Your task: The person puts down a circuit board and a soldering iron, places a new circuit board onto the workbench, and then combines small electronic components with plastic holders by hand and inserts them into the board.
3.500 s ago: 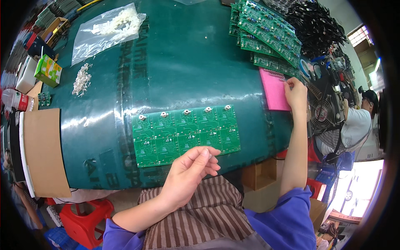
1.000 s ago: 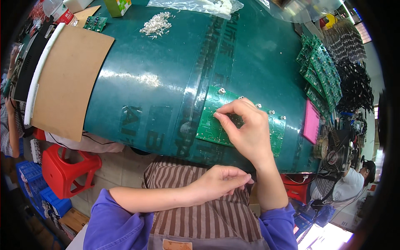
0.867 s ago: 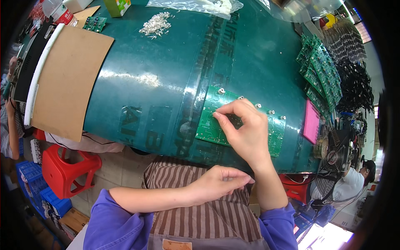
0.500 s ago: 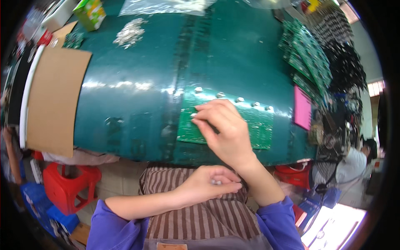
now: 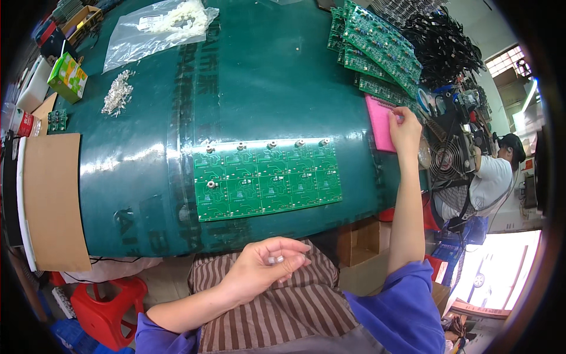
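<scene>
A green circuit board panel (image 5: 274, 197) lies on the table before me. Several small silver round parts stand along its far edge, and one silver part (image 5: 211, 184) sits at the left of the nearer row. Above my lap, my left hand (image 5: 265, 262) is curled, palm up, around small whitish-silver parts (image 5: 276, 259). To the right of the panel, my right hand (image 5: 405, 130) is at a pink foam pad (image 5: 380, 127), its fingertips pinched by the pad's far edge. Whatever sits between those fingertips is too small to make out.
Stacked circuit boards (image 5: 383, 50) lie behind the pad, beside a heap of black cables (image 5: 445, 50). A loose pile of small silver parts (image 5: 119, 93), a clear plastic bag (image 5: 132, 41) and brown cardboard (image 5: 53, 194) are on the left. Another person (image 5: 480, 183) sits far right.
My right hand has left the panel and moved right to the pink pad. A silver part now shows standing at the nearer row's left. My left hand stays curled above my lap.
</scene>
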Tool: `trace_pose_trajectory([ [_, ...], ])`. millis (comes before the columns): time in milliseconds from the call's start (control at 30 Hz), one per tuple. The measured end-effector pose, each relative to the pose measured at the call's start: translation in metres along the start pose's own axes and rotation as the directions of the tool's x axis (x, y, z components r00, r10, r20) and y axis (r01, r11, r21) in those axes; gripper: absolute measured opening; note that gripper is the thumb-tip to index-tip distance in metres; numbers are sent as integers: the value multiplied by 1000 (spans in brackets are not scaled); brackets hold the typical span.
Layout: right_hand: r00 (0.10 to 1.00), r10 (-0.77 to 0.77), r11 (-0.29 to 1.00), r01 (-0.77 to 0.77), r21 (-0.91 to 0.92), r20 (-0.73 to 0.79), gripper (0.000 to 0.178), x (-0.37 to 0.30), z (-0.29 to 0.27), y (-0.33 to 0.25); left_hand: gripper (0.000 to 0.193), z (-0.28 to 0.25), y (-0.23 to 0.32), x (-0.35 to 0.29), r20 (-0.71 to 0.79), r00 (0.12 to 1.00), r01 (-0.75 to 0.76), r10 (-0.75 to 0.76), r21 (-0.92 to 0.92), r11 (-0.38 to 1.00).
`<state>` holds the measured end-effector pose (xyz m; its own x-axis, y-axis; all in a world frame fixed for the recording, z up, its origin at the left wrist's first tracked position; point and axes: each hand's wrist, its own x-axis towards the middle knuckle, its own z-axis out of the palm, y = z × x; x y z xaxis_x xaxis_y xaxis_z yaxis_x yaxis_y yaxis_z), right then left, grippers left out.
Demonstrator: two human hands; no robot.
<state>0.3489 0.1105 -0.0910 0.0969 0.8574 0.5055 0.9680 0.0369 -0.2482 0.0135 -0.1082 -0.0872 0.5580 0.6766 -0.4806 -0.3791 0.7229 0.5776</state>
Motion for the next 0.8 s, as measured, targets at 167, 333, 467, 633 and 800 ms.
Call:
trace_pose_trajectory([
  [167,994,-66,995,60,-81,-81,9,5,16,9,22,1,-4,3,-1,1000,-23,23,-36,999],
  [333,992,-24,984,1,-179,-125,10,3,19,2,22,0,-5,5,-41,998,-50,47,-99,994],
  [467,987,-71,996,63,-63,-147,10,-5,2,-24,23,4,1,5,-42,998,-56,48,-223,973],
  [633,925,-75,495,-291,819,374,6,-76,-50,-125,19,5,6,4,-82,977,-213,198,-278,937],
  [800,788,-330,103,-517,850,520,11,-133,-78,-175,21,7,16,6,-88,971,-238,221,-322,916],
])
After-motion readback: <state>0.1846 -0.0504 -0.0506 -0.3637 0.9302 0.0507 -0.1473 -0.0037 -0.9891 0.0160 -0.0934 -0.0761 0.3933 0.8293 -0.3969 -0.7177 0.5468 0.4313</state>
